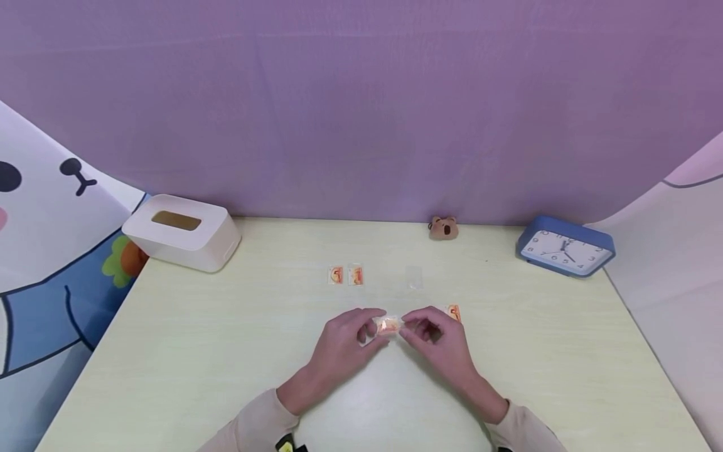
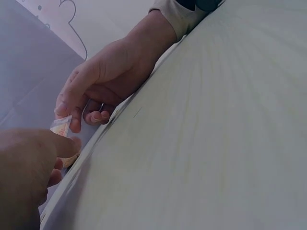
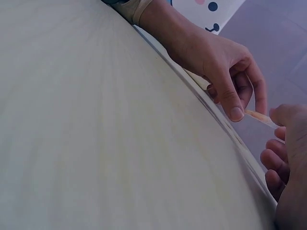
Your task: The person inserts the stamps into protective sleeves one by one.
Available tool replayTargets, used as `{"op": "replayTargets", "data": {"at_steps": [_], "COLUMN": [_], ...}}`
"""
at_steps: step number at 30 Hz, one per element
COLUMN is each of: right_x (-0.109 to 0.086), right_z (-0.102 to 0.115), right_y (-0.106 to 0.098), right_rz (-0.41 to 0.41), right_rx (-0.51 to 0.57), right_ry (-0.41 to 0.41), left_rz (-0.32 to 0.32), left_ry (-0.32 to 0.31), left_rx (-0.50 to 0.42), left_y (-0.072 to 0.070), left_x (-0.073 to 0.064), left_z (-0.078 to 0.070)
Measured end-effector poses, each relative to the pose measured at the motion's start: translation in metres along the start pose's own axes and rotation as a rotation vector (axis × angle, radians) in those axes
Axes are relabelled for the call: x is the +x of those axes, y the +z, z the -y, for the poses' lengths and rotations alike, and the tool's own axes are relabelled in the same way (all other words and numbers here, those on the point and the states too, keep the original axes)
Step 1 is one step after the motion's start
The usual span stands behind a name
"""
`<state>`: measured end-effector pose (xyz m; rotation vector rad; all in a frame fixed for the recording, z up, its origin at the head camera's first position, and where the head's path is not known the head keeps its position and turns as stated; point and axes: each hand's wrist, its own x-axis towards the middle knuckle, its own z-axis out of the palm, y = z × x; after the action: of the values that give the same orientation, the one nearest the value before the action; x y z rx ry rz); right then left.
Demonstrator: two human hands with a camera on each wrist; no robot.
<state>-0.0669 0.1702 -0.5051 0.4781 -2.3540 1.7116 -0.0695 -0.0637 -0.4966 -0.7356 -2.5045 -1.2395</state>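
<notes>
A small clear plastic sleeve (image 1: pixel 388 326) with an orange stamp-like card in it is held up between both hands. My left hand (image 1: pixel 346 344) pinches its left end between thumb and fingers. On the opposite end, my right hand (image 1: pixel 443 345) pinches the sleeve's edge with thumb and forefinger. The left wrist view shows the sleeve (image 2: pixel 61 126) spanning the gap between the fingertips. From the right wrist the sleeve (image 3: pixel 260 118) appears nearly edge-on. Just behind the right hand lies another orange card (image 1: pixel 454 312), partly hidden by it.
Two orange cards, a left one (image 1: pixel 336 275) and a right one (image 1: pixel 355 275), lie beyond the hands. Right of them is a clear sleeve (image 1: pixel 415 277). Along the back stand a white tissue box (image 1: pixel 209 242), a brown bear-shaped figure (image 1: pixel 443 229) and a blue clock (image 1: pixel 567 247).
</notes>
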Motion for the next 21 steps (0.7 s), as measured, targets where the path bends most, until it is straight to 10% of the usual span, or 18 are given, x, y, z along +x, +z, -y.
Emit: {"op": "replayTargets", "data": {"at_steps": [11, 21], "right_x": [0.0007, 0.0007], "right_z": [0.0036, 0.0043], "right_y": [-0.0001, 0.0007], "right_rz": [-0.047, -0.073], "right_rx": [0.066, 0.049], "right_ry": [0.087, 0.093], "left_rz": [0.104, 0.042], "left_ry": [0.031, -0.033], "left_rx": [0.006, -0.041], "left_y": [0.0026, 0.004], "left_x": [-0.003, -0.0013], "left_z": [-0.0036, -0.0056]}}
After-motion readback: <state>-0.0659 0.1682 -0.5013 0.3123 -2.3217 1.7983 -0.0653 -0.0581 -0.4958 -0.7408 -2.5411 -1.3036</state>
